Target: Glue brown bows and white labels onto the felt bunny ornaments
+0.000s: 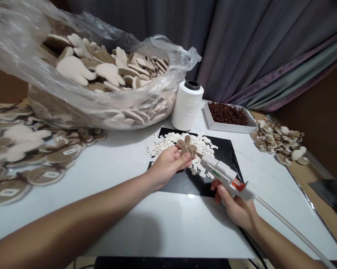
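White table edge (168, 248) lies near us, and over the black mat (182, 183) our left hand (168, 163) pinches a small tan flower (187, 146) with round petals, while our right hand (234, 203) wraps its fingers around a glue gun (225, 175), its tip just beside the flower.

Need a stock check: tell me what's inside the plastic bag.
The plastic bag holds heaped beige cutouts; those deeper down are covered by the top layer.
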Motion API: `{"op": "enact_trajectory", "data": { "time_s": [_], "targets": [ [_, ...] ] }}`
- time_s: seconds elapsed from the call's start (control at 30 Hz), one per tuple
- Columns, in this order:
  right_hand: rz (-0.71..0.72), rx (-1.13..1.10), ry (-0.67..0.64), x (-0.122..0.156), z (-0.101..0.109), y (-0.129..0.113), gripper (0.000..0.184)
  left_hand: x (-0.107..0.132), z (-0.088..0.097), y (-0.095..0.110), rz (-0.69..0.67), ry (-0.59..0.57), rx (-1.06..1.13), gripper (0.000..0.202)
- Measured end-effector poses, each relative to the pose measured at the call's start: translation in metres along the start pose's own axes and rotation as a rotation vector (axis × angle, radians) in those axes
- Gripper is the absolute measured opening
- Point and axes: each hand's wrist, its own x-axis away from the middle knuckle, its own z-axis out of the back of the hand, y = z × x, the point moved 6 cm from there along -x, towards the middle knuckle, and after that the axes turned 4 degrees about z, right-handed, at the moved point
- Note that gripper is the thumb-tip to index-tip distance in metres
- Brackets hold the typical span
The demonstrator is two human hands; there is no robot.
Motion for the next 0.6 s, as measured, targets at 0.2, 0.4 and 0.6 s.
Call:
{"op": "enact_trajectory", "data": {
  "time_s": [0.2,0.4,0.6],
  "targets": [
    [0.032,0.008,-0.019,-0.002,0.0015,-0.0005,0.033,0.0001,0.0002,-0.0004,0.0,-0.004,-0.009,0.03],
    [0.011,0.015,0.016,-0.0027,0.0024,-0.0016,0.035,-0.0003,0.0005,-0.0011,0.003,0.0,-0.011,0.028],
    [-0.003,0.02,0.022,-0.004,0.0043,-0.0009,0.036,0.0002,0.0007,-0.0004,0.018,0.022,-0.021,0.031]
  ]
}}
